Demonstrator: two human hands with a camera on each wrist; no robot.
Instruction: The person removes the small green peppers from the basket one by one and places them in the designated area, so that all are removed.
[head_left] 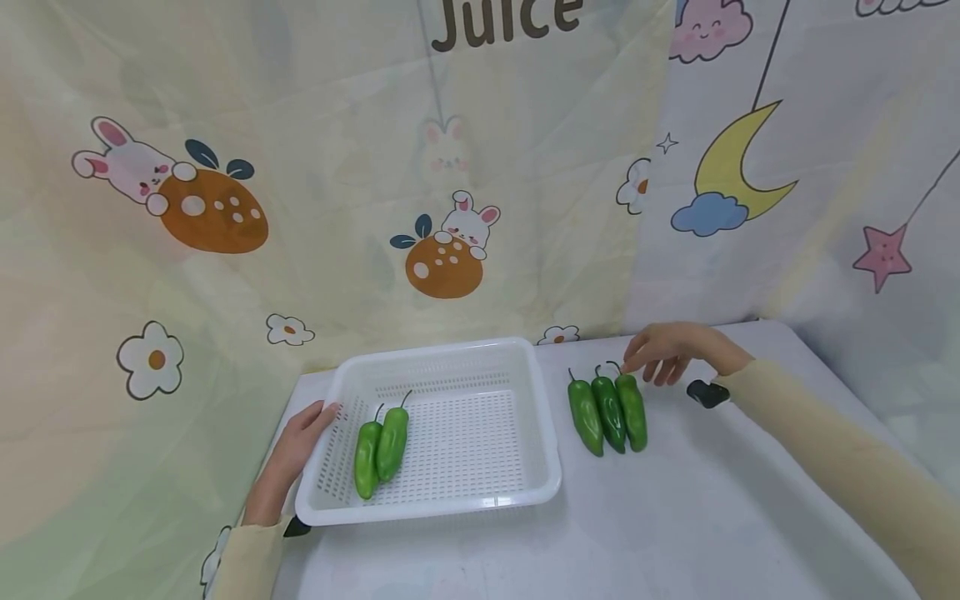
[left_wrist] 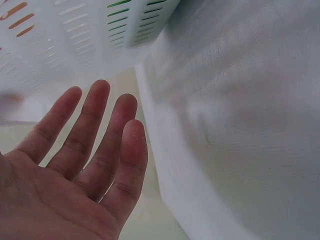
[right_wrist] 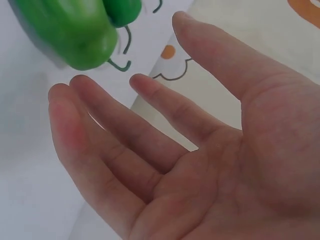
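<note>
A white plastic basket (head_left: 444,497) with slotted walls holds two green peppers (head_left: 392,444) on its left side. My left hand (head_left: 294,444) is at the basket's left rim; in the left wrist view its fingers (left_wrist: 95,135) extend nearly straight beside the outer wall, the thumb mostly out of sight. To the right of the basket, three green peppers (head_left: 611,412) lie side by side, stems towards the back. My right hand (head_left: 673,348) hovers at the stem end of the rightmost one, thumb and fingers (right_wrist: 165,95) apart, nothing between them.
A white-covered table (head_left: 480,557) carries everything. Behind it hangs a printed cloth backdrop (head_left: 337,275) with rabbits, oranges and flowers, meeting the table's back edge. Another printed cloth (head_left: 825,275) hangs on the right.
</note>
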